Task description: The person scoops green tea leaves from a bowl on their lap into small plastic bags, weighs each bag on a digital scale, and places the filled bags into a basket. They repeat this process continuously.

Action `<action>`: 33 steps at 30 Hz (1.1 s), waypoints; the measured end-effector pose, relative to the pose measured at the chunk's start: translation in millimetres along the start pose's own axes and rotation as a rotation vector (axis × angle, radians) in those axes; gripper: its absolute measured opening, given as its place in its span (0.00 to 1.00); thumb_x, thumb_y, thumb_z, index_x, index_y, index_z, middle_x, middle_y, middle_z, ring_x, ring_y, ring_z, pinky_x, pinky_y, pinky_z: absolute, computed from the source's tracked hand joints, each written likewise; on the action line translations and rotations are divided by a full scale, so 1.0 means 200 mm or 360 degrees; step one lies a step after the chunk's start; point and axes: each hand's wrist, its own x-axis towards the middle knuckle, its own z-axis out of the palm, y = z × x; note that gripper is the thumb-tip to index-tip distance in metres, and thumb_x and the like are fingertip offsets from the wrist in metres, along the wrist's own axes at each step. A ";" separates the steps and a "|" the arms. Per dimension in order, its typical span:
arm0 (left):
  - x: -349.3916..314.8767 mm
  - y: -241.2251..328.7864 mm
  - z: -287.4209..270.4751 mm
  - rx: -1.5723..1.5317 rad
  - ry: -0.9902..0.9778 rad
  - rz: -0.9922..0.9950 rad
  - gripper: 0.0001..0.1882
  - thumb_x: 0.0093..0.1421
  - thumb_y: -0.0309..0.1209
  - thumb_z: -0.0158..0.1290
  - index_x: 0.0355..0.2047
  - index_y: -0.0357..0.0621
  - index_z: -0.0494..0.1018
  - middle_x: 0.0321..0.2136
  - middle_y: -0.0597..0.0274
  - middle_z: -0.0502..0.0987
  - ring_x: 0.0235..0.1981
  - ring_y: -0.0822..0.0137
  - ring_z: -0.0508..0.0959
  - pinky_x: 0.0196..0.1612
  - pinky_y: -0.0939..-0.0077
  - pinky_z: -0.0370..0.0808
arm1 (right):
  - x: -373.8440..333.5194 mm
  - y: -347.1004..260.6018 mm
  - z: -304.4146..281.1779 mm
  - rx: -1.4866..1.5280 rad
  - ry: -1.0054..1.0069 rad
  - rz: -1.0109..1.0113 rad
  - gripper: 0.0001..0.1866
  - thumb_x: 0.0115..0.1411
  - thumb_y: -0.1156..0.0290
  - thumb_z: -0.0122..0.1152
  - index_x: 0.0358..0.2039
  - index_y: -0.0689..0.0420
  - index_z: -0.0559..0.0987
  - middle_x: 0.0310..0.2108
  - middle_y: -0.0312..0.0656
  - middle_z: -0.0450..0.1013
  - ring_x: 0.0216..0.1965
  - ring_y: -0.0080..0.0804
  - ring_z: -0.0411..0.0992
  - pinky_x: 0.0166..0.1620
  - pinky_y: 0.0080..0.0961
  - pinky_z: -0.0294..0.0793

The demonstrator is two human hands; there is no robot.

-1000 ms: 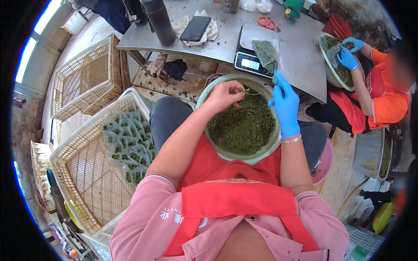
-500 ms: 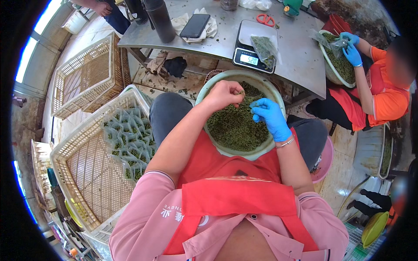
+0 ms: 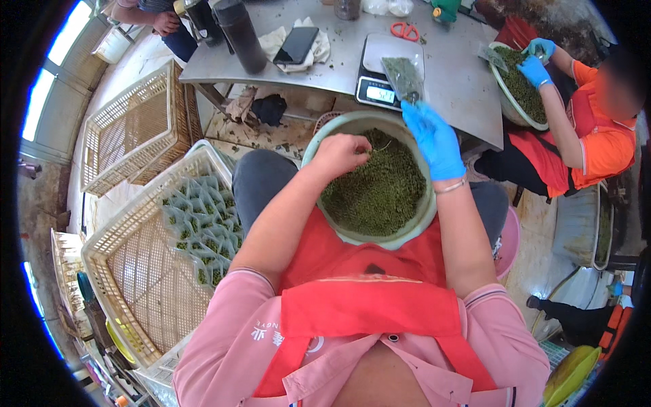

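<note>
My left hand (image 3: 341,155), bare, is closed over the far left side of a pale green basin (image 3: 313,144). Its fingertips pinch together; whatever they hold is too small to make out. Small green peppercorn-like berries (image 3: 369,197) fill much of the basin. My right hand (image 3: 434,142), in a blue glove, reaches past the basin's far right rim. Its fingers are drawn together at the near end of a clear plastic bag (image 3: 403,76) of green berries. That bag lies on a digital scale (image 3: 371,54) with a lit display. What the right fingertips grip is hidden.
A metal table (image 3: 332,85) carries red scissors (image 3: 405,31), a phone (image 3: 296,45) on a cloth and a dark flask (image 3: 241,37). Filled clear bags (image 3: 202,224) stand in a plastic crate (image 3: 146,271) at left. At right, a gloved co-worker (image 3: 576,129) handles another basin (image 3: 505,91).
My right hand has moved from above the basin up to the bag on the scale. My left hand has shifted slightly left and down, still over the berries. The scale's reading has changed.
</note>
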 end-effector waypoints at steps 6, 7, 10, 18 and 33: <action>0.01 0.03 -0.03 -0.0162 -0.0246 -0.0106 0.13 0.52 0.37 0.56 0.37 0.49 0.77 0.27 0.60 0.80 0.25 0.64 0.80 0.32 0.69 0.75 | -0.20 0.10 -0.04 -0.0629 0.0334 0.0068 0.11 0.61 0.70 0.54 0.43 0.58 0.77 0.33 0.39 0.76 0.29 0.26 0.75 0.32 0.22 0.74; 0.01 0.04 -0.03 -0.0094 -0.0262 -0.0020 0.13 0.51 0.38 0.56 0.37 0.50 0.77 0.27 0.60 0.80 0.26 0.63 0.80 0.33 0.69 0.75 | -0.20 0.10 -0.05 -0.0742 0.0335 -0.0006 0.11 0.61 0.71 0.53 0.43 0.58 0.77 0.33 0.39 0.76 0.29 0.26 0.75 0.32 0.21 0.74; 0.00 0.04 -0.01 0.0021 -0.0239 0.0210 0.16 0.50 0.40 0.57 0.39 0.52 0.76 0.31 0.60 0.80 0.32 0.60 0.79 0.36 0.65 0.74 | -0.20 0.12 -0.09 -0.1021 0.0325 -0.0194 0.11 0.61 0.72 0.53 0.44 0.58 0.77 0.32 0.38 0.76 0.27 0.25 0.75 0.31 0.18 0.73; 0.02 0.02 -0.03 -0.0043 0.0172 0.0018 0.15 0.52 0.38 0.56 0.39 0.51 0.76 0.32 0.63 0.80 0.31 0.62 0.79 0.36 0.68 0.75 | -0.17 0.10 -0.12 -0.1361 0.0274 -0.0446 0.15 0.61 0.75 0.53 0.49 0.58 0.75 0.37 0.38 0.75 0.26 0.20 0.73 0.31 0.17 0.74; 0.14 -0.08 -0.19 -0.0198 0.0932 -0.0323 0.11 0.54 0.37 0.56 0.36 0.49 0.77 0.28 0.63 0.81 0.31 0.64 0.81 0.36 0.71 0.75 | 0.28 0.05 0.03 -0.3082 0.0143 -0.1337 0.19 0.57 0.65 0.56 0.51 0.43 0.74 0.57 0.41 0.64 0.38 0.44 0.74 0.38 0.32 0.75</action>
